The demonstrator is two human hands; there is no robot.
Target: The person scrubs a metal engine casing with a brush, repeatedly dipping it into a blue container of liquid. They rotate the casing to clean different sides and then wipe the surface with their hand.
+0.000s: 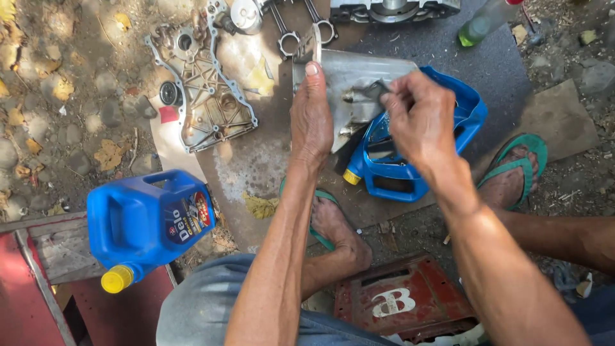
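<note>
My left hand (312, 118) grips the left edge of a flat grey metal engine part (359, 80), holding it tilted over a cut-open blue jug (442, 141) that lies on its side as a basin. My right hand (419, 118) is closed around a small dark tool or brush (377, 90), its tip touching the metal part's face. Both hands work above a brown sheet of cardboard (256, 166) on the ground. What lies inside the basin is mostly hidden by my right hand.
A whole blue jug with a yellow cap (144, 221) lies at lower left. An aluminium engine cover (205, 90), connecting rods (288, 32) and a green bottle (483, 22) lie farther off. My feet wear green sandals (522, 157); a red crate (403, 298) sits below.
</note>
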